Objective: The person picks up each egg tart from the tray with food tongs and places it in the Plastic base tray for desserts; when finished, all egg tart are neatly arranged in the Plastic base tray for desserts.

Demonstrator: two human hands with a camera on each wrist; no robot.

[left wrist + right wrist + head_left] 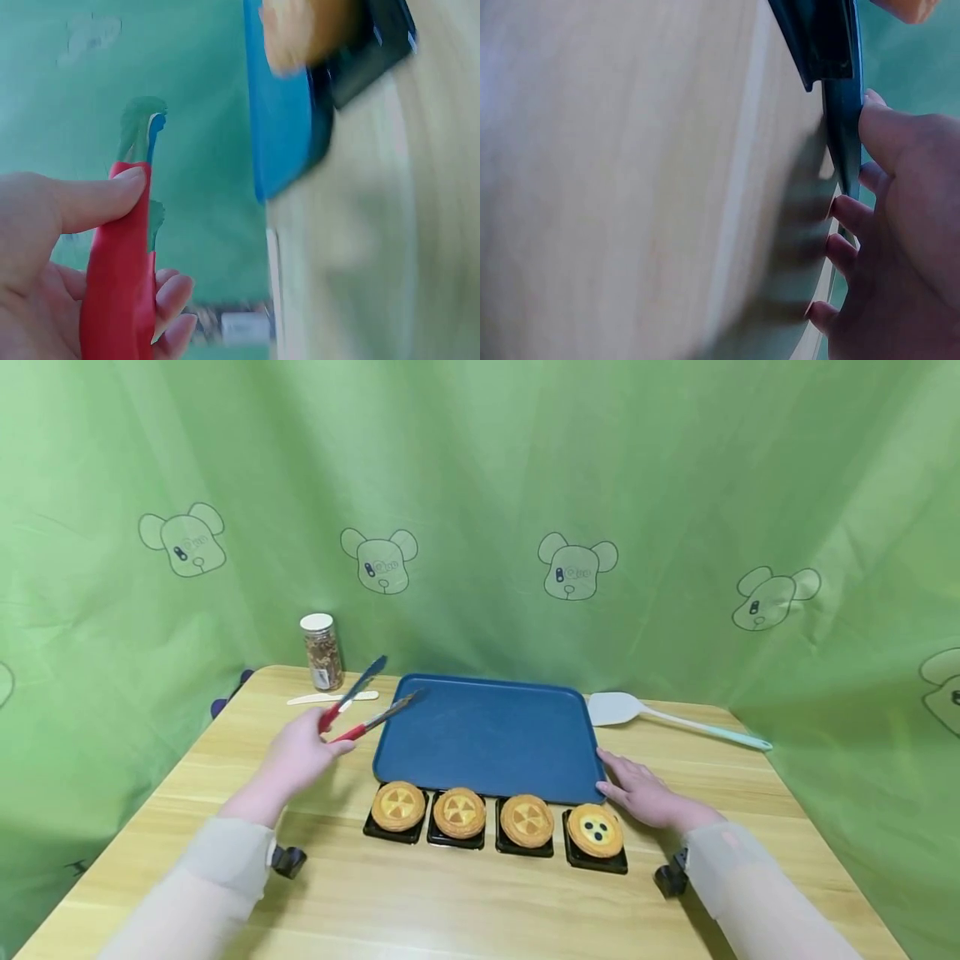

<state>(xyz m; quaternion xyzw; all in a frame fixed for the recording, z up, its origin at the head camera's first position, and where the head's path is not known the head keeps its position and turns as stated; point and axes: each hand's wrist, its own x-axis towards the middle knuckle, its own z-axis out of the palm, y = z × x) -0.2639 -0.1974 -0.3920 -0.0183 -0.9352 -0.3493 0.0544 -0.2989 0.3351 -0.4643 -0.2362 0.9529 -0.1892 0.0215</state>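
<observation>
My left hand [303, 753] grips a pair of tongs [365, 677] by the red handles [120, 262], thumb on one arm and fingers round the other. The tongs' arms are spread, one tip overlapping the left side of a blue tray [487, 739] in the head view. My right hand [637, 789] rests at the tray's lower right corner, thumb at the rim [846, 135] and fingers spread loosely beside it. Along the tray's near edge stand egg tarts in black plastic holders: several with a wedge pattern [460, 812], and one with dark berries [595, 831] nearest my right hand.
A jar with a white lid [322, 652] stands at the back left, with a white plastic knife [302, 699] lying before it. Right of the tray lies a white spatula with a pale green handle [615, 708]. A green curtain [480, 460] hangs behind the wooden table [450, 902].
</observation>
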